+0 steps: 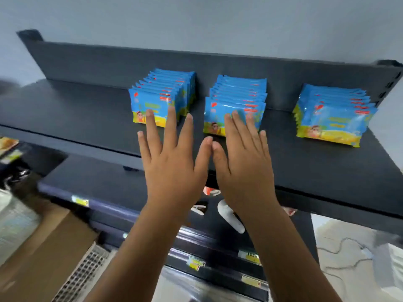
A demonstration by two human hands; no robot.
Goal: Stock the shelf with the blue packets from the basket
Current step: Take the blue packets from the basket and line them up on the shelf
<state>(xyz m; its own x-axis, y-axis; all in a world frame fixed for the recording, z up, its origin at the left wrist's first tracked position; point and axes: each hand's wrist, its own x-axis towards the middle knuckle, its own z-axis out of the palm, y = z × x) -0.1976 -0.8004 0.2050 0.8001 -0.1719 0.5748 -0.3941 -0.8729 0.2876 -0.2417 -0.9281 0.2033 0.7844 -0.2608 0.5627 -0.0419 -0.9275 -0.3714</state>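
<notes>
Three rows of upright blue packets stand on the dark top shelf: a left row, a middle row and a right row. My left hand is flat with fingers spread, its fingertips over the front packet of the left row. My right hand is flat too, fingertips over the front packet of the middle row. Neither hand grips anything. No basket shows in the view.
The shelf's upright back panel stands behind the packets. Lower shelves with yellow price tags lie below. A cardboard box and a metal grid sit at the lower left. White cloth with a cable lies at the lower right.
</notes>
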